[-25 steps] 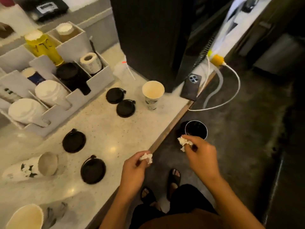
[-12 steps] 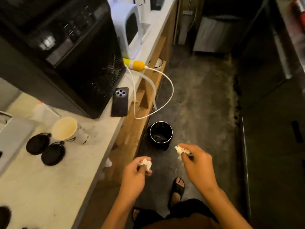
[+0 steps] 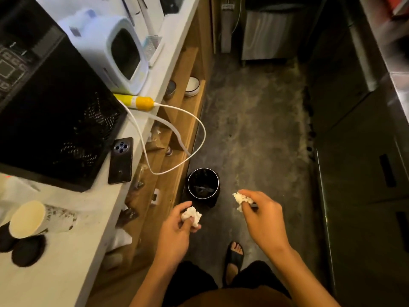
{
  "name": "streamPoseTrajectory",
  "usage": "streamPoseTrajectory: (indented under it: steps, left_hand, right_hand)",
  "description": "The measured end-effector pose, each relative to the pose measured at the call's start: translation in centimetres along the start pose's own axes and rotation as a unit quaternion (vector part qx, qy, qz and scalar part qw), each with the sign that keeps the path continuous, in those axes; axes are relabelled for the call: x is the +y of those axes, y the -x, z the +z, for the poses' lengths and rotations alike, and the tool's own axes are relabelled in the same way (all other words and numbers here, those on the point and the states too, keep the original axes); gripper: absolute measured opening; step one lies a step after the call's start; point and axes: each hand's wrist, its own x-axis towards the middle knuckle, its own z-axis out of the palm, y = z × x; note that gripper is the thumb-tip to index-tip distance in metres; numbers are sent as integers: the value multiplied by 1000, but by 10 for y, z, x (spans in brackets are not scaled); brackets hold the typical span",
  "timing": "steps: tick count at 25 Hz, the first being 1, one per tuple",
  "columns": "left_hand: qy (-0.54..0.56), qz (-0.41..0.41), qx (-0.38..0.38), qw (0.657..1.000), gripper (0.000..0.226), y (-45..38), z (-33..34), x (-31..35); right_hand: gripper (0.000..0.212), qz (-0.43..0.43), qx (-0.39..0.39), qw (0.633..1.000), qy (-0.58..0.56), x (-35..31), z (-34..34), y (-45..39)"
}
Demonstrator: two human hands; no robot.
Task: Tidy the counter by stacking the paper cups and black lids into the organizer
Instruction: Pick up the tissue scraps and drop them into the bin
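Observation:
My left hand pinches a crumpled white paper wad off the counter's edge, over the floor. My right hand grips a second white paper wad. Both hands hover just short of a small black bin on the floor. On the white counter at the far left stands one paper cup, upright with its mouth open. Two black lids lie flat beside it, one cut off by the frame edge. The organizer is out of view.
A large black machine fills the counter's left. A dark phone lies by it, with a white cable looping over the edge. A white appliance stands further back. Wooden shelves run under the counter. Steel cabinets line the right.
My view has swung right, away from the organizer and the loose cups and lids, toward the floor and bin. Both hands keep their paper wads and sit closer to the bin.

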Motion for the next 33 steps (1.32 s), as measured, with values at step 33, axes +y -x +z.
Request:
streamPoseTrajectory:
  steps: [33]
  left_hand:
    - [-149, 105, 23, 983, 28, -534, 99, -337]
  right_hand:
    - [25, 9, 13, 997, 70, 395, 369, -336]
